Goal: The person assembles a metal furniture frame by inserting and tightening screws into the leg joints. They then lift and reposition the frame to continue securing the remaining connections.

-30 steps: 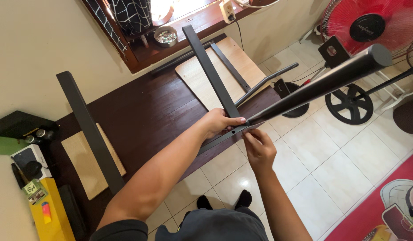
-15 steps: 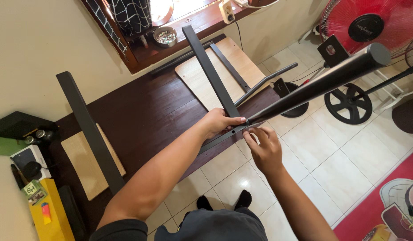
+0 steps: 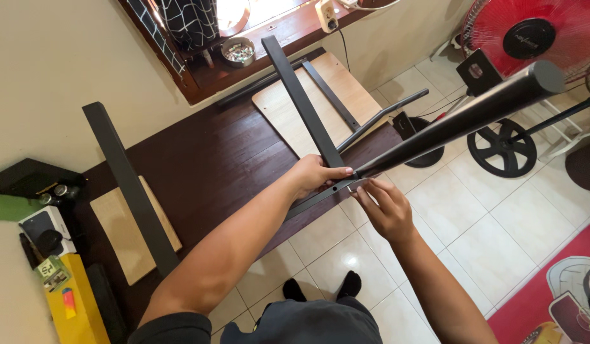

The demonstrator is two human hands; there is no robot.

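Your right hand (image 3: 385, 210) has slid closer along the frame bar (image 3: 320, 196), fingers pinching it; left hand (image 3: 313, 176) grips the black leg (image 3: 460, 118).

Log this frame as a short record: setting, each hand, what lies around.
setting: tiled floor beside a dark wooden panel
left hand: grips the black metal frame
right hand: fingertips at the joint under the long black leg
around: red fan, pale wood boards, yellow box
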